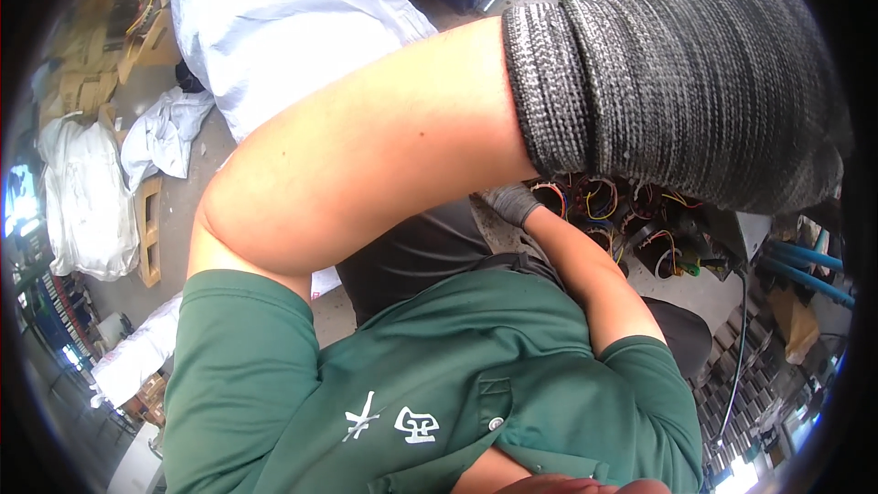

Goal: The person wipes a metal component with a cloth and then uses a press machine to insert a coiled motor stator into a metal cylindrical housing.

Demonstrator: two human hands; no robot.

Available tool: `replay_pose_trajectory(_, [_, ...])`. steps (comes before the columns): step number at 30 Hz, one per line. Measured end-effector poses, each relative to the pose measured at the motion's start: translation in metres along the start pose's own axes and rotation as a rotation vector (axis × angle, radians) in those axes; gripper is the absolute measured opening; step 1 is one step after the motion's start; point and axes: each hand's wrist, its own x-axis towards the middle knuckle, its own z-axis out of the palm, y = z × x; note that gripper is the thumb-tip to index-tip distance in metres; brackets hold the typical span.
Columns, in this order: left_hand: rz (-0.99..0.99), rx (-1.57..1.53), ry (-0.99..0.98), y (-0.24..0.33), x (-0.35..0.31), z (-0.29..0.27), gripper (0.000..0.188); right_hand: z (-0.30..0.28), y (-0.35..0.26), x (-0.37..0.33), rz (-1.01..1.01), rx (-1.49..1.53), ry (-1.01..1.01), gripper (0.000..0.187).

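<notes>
Left arm raised across the view; the left hand (709, 82), in a grey knit glove, is held at 2 o'clock, close to the lens. Its fingers are not shown; whether anything is gripped cannot be told. The right hand (508, 203), grey-gloved also, is seen just right of centre, beside the dark trousers (416, 252). It is partly covered by the left forearm; spread or grip cannot be told.

Wired parts (662, 256), dark and ring-like with coloured leads, are grouped at 3 o'clock, near the right hand; contact unclear. Progress judged only loosely: several parts are gathered, none is seen being worked, and finished ones cannot be told from unfinished. A large white sack (274, 46) is noted at 11 o'clock.
</notes>
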Motion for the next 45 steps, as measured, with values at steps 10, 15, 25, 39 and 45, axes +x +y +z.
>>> replay_pose_trajectory(10, [0.062, 0.053, 0.002, -0.004, 0.0, 0.004, 0.009, -0.086, -0.024, 0.004, -0.113, 0.245, -0.053, 0.034])
replay_pose_trajectory(15, [-0.006, 0.058, -0.068, 0.014, 0.002, 0.009, 0.014, -0.15, -0.031, -0.072, 0.458, 0.831, -0.099, 0.042])
replay_pose_trajectory(25, [-0.204, 0.06, -0.173, -0.007, 0.008, 0.101, 0.024, -0.287, -0.034, -0.283, 0.538, 1.403, 1.16, 0.036])
replay_pose_trajectory(39, [-0.873, -1.142, -0.333, 0.049, -0.009, 0.258, 0.056, -0.31, -0.04, -0.414, -0.482, 1.732, 1.856, 0.051])
replay_pose_trajectory(45, [-0.832, -1.027, -0.26, 0.021, -0.004, 0.266, 0.053, -0.329, -0.053, -0.413, -0.099, 1.433, 2.025, 0.053])
